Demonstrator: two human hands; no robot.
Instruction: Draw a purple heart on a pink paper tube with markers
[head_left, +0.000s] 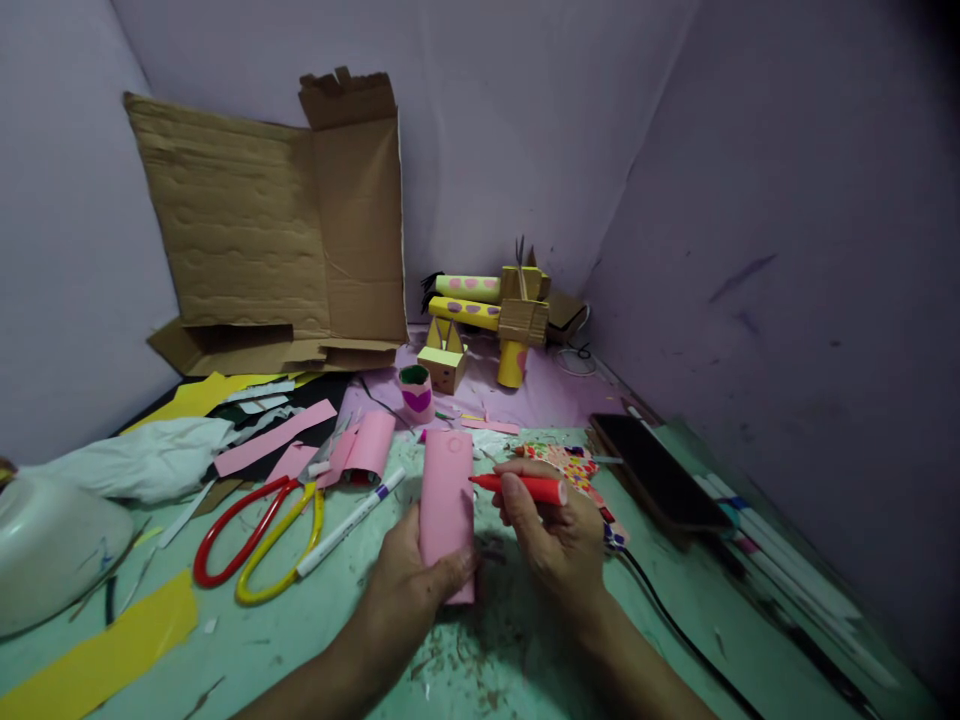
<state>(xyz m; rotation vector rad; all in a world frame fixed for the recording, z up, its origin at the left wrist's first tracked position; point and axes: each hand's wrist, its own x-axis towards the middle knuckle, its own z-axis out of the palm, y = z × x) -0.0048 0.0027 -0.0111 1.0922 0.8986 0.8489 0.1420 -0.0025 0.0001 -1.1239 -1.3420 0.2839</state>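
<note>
In the head view my left hand [420, 575] grips the lower end of a pink paper tube [448, 500], held tilted away from me over the table. A small round outline shows near the tube's far end. Pinched between the fingers of my right hand [559, 530] is a red marker [534, 488]; its tip is at the tube's right edge, and I cannot tell if it touches. Left of the tube lie a white marker with a purple band [351, 522], scissors with one red and one yellow handle [283, 540], and a curled pink paper piece [369, 447].
Cardboard [277, 220] leans on the back wall. Yellow spotted tube figures [480, 310] and a pink cup with a purple heart [417, 393] stand at the back. A phone [660, 470] and several white markers [795, 570] lie right; yellow paper [105, 650] lies left.
</note>
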